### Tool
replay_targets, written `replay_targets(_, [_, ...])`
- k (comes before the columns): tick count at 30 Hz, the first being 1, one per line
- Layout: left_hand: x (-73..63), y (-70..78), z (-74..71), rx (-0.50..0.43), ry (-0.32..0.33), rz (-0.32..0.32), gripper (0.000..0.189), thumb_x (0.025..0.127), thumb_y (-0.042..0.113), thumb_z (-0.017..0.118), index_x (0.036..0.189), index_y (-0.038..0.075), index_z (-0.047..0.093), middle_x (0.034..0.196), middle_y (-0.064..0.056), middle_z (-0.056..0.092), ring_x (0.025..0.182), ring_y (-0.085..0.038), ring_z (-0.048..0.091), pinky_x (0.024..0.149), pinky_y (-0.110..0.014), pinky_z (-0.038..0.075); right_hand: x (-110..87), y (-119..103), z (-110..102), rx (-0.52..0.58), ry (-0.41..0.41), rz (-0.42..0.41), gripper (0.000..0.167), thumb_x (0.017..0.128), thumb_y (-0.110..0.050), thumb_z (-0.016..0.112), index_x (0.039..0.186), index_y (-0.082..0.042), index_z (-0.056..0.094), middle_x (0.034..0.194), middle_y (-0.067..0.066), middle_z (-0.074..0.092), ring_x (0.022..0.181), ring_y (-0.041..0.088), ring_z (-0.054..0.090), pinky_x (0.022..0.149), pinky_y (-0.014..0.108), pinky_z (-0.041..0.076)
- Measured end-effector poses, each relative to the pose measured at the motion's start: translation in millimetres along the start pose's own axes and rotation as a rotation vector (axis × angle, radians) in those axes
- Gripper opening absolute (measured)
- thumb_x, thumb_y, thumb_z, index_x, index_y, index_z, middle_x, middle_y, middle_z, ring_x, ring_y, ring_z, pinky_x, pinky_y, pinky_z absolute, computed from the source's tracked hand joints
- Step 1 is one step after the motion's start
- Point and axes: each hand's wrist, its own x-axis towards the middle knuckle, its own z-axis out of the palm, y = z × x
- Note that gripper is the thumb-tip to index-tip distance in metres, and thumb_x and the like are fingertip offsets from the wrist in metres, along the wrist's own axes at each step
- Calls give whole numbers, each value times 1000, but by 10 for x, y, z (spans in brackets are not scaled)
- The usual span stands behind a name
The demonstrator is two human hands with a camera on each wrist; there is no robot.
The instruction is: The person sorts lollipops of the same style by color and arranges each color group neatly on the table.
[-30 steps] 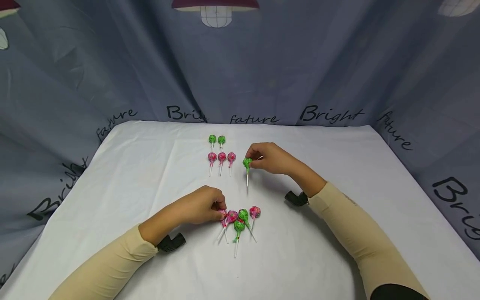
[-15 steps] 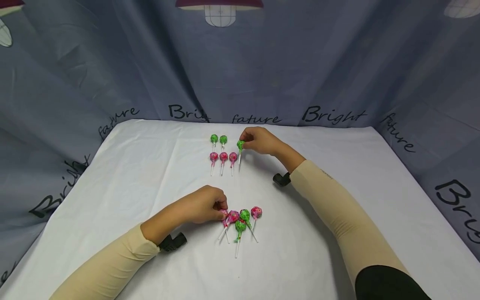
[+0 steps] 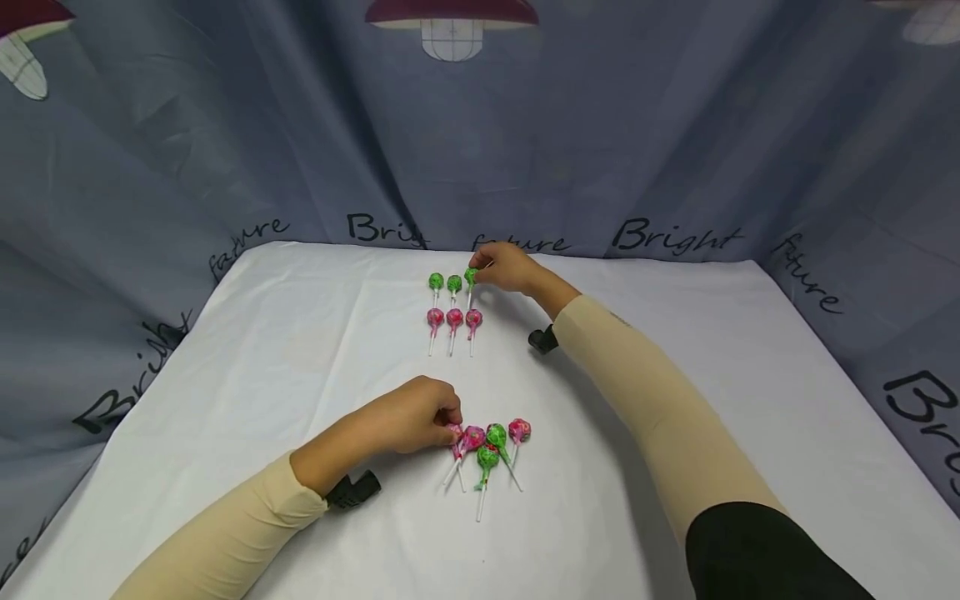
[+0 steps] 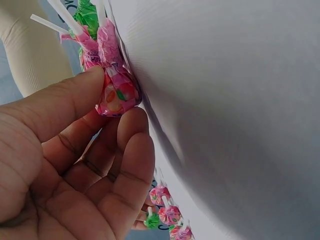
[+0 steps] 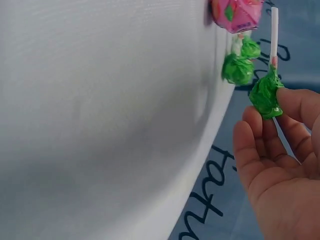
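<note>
My right hand (image 3: 510,268) pinches a green lollipop (image 5: 266,95) by its wrapped head, at the right end of the back row. Two other green lollipops (image 3: 437,282) lie to its left in that row. In front of them, a row of three pink lollipops (image 3: 454,318) lies with sticks toward me. Nearer to me, my left hand (image 3: 416,414) pinches the head of a pink lollipop (image 4: 119,92) at the left of a loose pile. Beside it in the pile are another pink lollipop (image 3: 472,438), green lollipops (image 3: 487,456) and a pink lollipop (image 3: 519,430) at the right.
A white cloth (image 3: 360,333) covers the table. Behind it hangs a grey-blue curtain (image 3: 637,125) printed with lamps and lettering. A black wrist camera (image 3: 354,490) sits under the left wrist, another black camera (image 3: 543,339) under the right.
My right hand has carried the green lollipop back and to the left, from right of the pink row to the end of the green row. The left hand stays at the pile.
</note>
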Motion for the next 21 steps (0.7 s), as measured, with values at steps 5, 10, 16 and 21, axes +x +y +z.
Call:
replay_targets(5, [-3, -12, 11, 4, 3, 21, 10, 87, 6, 75, 81, 10, 68, 77, 8, 57, 70, -7, 50, 65, -25, 45, 82, 21, 49, 10, -1, 40, 21, 94, -9, 66, 114, -5, 63, 116, 10, 60, 105, 25, 53, 90, 39, 46])
replay_targets(10, [-2, -28, 18, 8, 5, 29, 11, 87, 6, 74, 80, 11, 68, 77, 8, 56, 70, -7, 49, 65, -25, 44, 127, 59, 72, 16, 7, 71, 20, 93, -6, 66, 112, -4, 63, 113, 10, 60, 101, 24, 52, 88, 37, 45])
replay_targets(16, [5, -44, 19, 21, 7, 45, 11, 87, 6, 74, 80, 11, 68, 77, 8, 56, 70, -7, 49, 64, -25, 44, 160, 90, 110, -7, -4, 93, 17, 94, -5, 64, 111, -4, 63, 112, 10, 60, 99, 24, 52, 86, 36, 46])
replay_targets(21, [10, -56, 13, 16, 8, 48, 11, 87, 6, 75, 80, 12, 68, 76, 8, 56, 70, -7, 49, 64, -25, 44, 172, 83, 134, -59, 1, 94, 18, 94, -7, 65, 112, -6, 63, 115, 9, 60, 102, 23, 53, 89, 37, 46])
